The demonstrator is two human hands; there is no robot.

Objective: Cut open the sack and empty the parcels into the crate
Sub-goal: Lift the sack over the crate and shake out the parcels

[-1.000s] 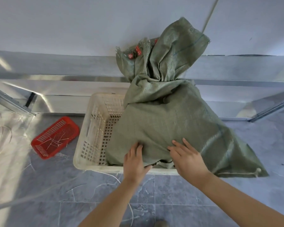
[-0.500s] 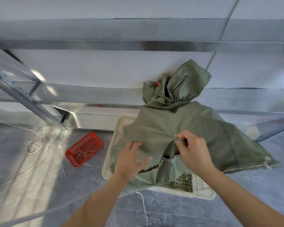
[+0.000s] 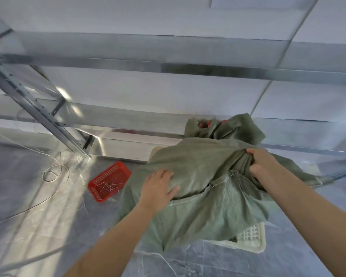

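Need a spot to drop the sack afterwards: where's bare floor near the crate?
Bare grey floor in front of the white crate, nearest the person. Left is cluttered: red basket, string loops by the shelf upright. The crate itself is buried under the sack.

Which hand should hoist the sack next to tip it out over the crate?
Right. The right hand grips a bunch of the sack cloth, ready to lift; the left hand only lies flat on it, fingers straight.

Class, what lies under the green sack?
A white crate: only its near right corner shows beneath the sack. The rest of the crate, and whatever it holds, is covered by the cloth.
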